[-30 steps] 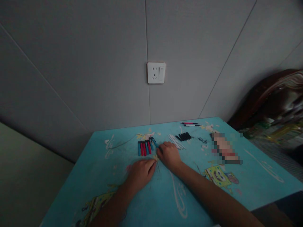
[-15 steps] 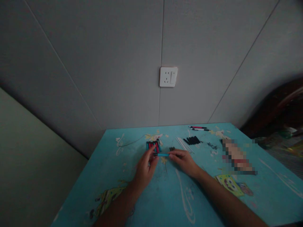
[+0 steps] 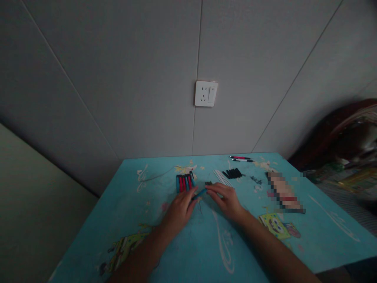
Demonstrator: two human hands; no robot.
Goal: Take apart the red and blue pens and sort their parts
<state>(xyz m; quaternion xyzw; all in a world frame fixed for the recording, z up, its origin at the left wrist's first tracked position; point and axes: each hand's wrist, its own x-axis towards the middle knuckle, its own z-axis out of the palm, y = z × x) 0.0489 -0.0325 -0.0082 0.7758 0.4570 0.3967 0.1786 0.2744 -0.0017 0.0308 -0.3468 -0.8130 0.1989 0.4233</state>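
Note:
Between my two hands is a blue pen barrel [image 3: 201,193], tilted with its right end higher. My left hand [image 3: 182,206] pinches its lower left end, whose tip is hidden by the fingers. At the upper right end, my right hand [image 3: 223,196] grips it between thumb and fingers. Just beyond my left hand lies a row of red and blue pen barrels [image 3: 184,183] with dark ends. Small dark pieces [image 3: 208,183] lie behind the fingers of my right hand, too small to make out.
Thin white refills [image 3: 222,178] lie beside several black grips [image 3: 233,173]. Farther right are small dark parts [image 3: 256,180] and a pixelated object [image 3: 285,192]. Two pens [image 3: 242,160] rest near the table's back edge. A wall socket [image 3: 205,94] is above the blue table [image 3: 188,251].
The blue barrel has gone from nearly level to slanted, its left end lower. My left fingers have closed further over that end. The whole view has shifted slightly.

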